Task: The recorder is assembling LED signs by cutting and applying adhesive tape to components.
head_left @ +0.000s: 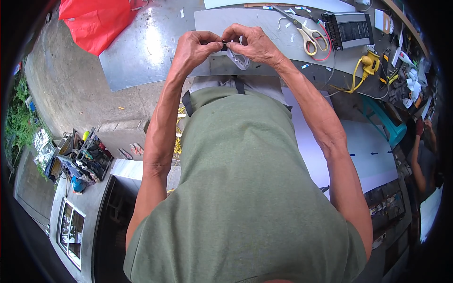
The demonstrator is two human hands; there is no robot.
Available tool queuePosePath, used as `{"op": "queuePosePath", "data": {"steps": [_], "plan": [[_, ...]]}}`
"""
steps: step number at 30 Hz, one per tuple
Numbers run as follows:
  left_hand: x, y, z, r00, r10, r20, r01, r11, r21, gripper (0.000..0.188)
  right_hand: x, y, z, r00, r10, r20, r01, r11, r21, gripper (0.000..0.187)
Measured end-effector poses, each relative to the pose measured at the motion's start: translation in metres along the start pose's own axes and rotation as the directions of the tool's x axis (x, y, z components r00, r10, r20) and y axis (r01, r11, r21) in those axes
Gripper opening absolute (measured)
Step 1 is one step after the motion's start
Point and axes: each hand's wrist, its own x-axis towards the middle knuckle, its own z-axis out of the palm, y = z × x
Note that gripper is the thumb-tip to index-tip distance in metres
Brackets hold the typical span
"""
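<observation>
My left hand (194, 47) and my right hand (250, 43) meet fingertip to fingertip above a grey sheet-metal panel (264, 23). Together they pinch a small dark part (224, 45) joined to a clear, looped strip of plastic (239, 60) that hangs under my right hand. What the dark part is I cannot tell. Both forearms reach up from the lower edge on either side of my green shirt.
Yellow-handled scissors (309, 35), a black and grey box unit (349, 29) and a yellow plug with cable (368, 63) lie on the bench to the right. A red plastic bag (96, 21) sits upper left. Another person's arm (420, 155) shows at the right edge, a tool rack (87, 158) lower left.
</observation>
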Motion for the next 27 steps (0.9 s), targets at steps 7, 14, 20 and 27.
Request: {"op": "queuePosePath", "data": {"steps": [7,14,20,27], "plan": [[0.003,-0.004,-0.006,0.994,-0.047,0.098,0.043,0.998,0.036,0.025,0.002,0.011,0.001,0.997,0.030,0.075,-0.032,0.999,0.021,0.023],[0.001,-0.016,-0.001,0.994,0.002,0.107,0.003,0.999,-0.048,0.026,-0.003,0.014,0.003,0.999,-0.035,0.021,0.035,0.999,0.014,0.021],[0.001,-0.014,-0.006,0.986,-0.027,0.162,0.052,0.987,-0.153,0.026,-0.003,0.018,0.003,0.989,-0.145,-0.027,0.144,0.989,-0.025,0.017],[-0.003,-0.021,-0.003,0.995,0.043,0.086,-0.030,0.988,-0.154,0.024,-0.003,0.009,0.003,0.996,0.033,0.079,-0.049,0.976,0.213,0.020]]}}
